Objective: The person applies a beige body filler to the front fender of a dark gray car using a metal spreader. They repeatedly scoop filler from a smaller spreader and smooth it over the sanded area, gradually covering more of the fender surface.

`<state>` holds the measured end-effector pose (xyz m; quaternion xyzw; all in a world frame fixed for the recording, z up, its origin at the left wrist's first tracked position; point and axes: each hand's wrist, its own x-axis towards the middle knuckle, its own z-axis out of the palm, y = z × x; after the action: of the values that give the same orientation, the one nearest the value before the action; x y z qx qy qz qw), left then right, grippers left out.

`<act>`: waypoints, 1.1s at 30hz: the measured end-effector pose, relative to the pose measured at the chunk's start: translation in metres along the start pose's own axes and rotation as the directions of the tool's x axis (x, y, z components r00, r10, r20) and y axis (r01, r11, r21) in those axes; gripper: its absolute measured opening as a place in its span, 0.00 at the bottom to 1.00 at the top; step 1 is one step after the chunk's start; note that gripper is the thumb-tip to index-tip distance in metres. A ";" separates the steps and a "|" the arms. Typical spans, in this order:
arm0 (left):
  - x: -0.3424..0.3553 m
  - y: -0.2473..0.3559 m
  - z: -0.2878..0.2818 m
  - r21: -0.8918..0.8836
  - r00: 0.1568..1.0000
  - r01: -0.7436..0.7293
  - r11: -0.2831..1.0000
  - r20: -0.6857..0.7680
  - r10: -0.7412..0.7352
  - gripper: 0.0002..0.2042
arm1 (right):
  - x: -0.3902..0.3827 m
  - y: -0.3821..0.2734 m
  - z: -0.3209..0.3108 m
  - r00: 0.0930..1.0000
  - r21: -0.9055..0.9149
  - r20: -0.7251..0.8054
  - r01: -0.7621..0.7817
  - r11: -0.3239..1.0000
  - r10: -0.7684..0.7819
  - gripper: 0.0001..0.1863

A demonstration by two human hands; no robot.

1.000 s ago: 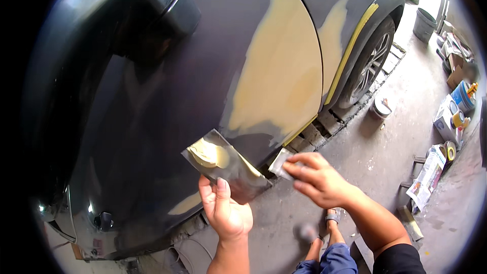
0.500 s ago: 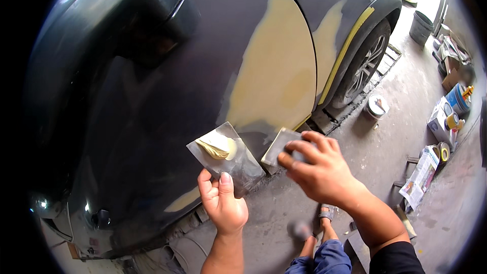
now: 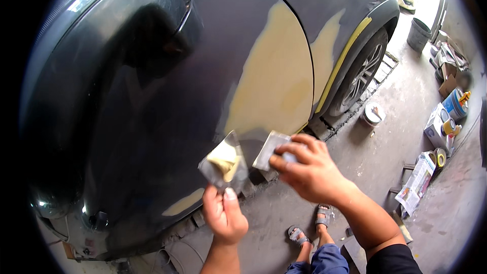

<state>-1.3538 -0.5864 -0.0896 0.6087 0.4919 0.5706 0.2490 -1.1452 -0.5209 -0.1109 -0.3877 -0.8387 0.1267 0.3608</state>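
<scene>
My left hand (image 3: 225,215) pinches the lower edge of a thin flat plate (image 3: 240,176), which is tilted and carries a lump of pale yellow body filler (image 3: 224,162). Just to its right, my right hand (image 3: 309,165) grips a flat grey spreader (image 3: 267,148), fingers across its upper side. A narrow gap separates the two tools. Beyond them stands a dark car door (image 3: 172,101) with a broad smooth patch of yellow filler (image 3: 274,71). Another filler patch (image 3: 324,43) lies across the door seam, and a smaller one (image 3: 183,203) sits low on the door.
Yellow tape (image 3: 345,63) edges the arch above the rear wheel (image 3: 362,73). On the concrete floor stand an open tin (image 3: 373,114) and a dark bucket (image 3: 419,34). Boxes, cans, tape rolls and a newspaper-covered stool (image 3: 418,180) line the right. My sandaled feet (image 3: 299,235) are below.
The plate in my left hand has turned and tilted, and its filler lump now looks more peaked. My right hand has shifted slightly left with the spreader, closer to the plate.
</scene>
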 end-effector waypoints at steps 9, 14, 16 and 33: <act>-0.044 -0.022 -0.011 -0.476 0.908 0.314 0.822 -0.104 -0.407 0.21 | 0.104 0.037 -0.012 0.945 -0.448 -0.277 0.034 0.894 -0.175 0.23; -0.066 -0.027 -0.011 -0.544 0.816 0.448 0.709 -0.077 -0.574 0.22 | 0.123 0.039 -0.008 0.941 -0.528 -0.248 0.068 0.847 -0.230 0.26; -0.069 -0.028 -0.013 -0.567 0.803 0.453 0.688 -0.075 -0.591 0.22 | 0.121 0.038 0.004 0.945 -0.551 -0.229 0.071 0.831 -0.232 0.26; -0.071 -0.035 -0.010 -0.602 0.785 0.470 0.645 -0.049 -0.618 0.23 | 0.103 0.035 0.031 0.959 -0.581 -0.178 0.079 0.810 -0.222 0.27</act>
<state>-1.3643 -0.6376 -0.1492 0.2531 0.4903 0.6577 0.5128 -1.1926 -0.4190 -0.0973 -0.4216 -0.8170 -0.2054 0.3354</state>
